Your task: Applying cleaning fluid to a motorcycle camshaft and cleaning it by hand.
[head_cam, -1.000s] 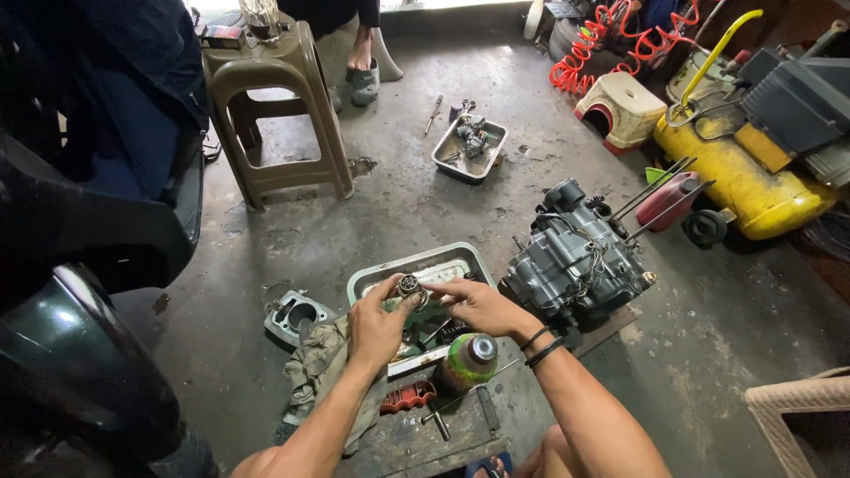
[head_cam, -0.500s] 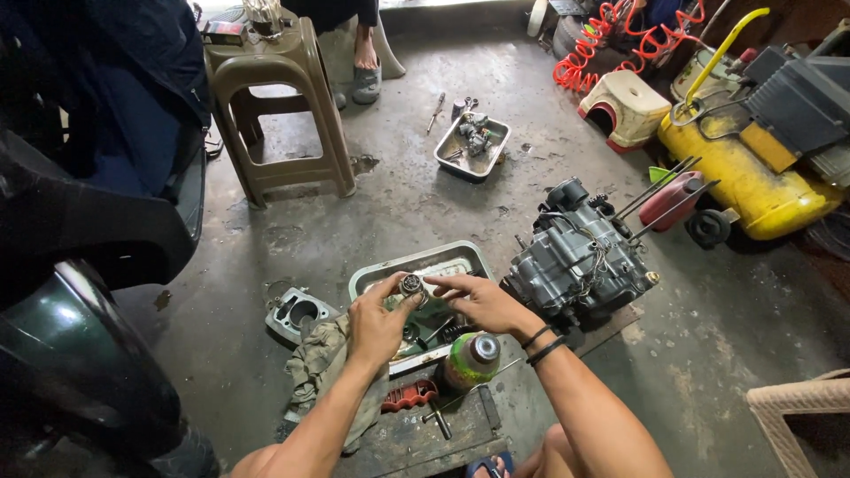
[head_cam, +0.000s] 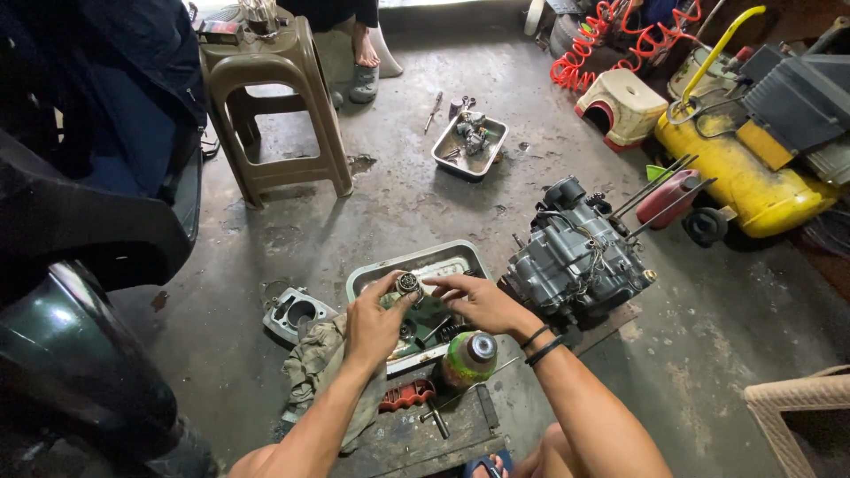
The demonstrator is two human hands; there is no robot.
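Note:
My left hand (head_cam: 372, 323) holds a small round metal engine part (head_cam: 408, 285) between thumb and fingers, above a metal parts tray (head_cam: 460, 258) on the concrete floor. My right hand (head_cam: 478, 301), with dark bands on the wrist, has its fingers spread and its fingertips touch the same part from the right. A green spray can (head_cam: 469, 356) stands just below my right hand. To the right of the tray sits a grey motorcycle engine block (head_cam: 575, 257) on a board.
A cylinder piece (head_cam: 297, 312) and a dirty rag (head_cam: 314, 367) lie left of the tray. A brown plastic stool (head_cam: 274, 106) stands at the back left, a second tray with parts (head_cam: 469, 142) further back, a yellow compressor tank (head_cam: 753, 177) at right. A person's sandalled foot (head_cam: 363, 75) shows behind.
Both hands stay over the tray with the small part; my right fingers have closed in a little on it. The view has shifted slightly.

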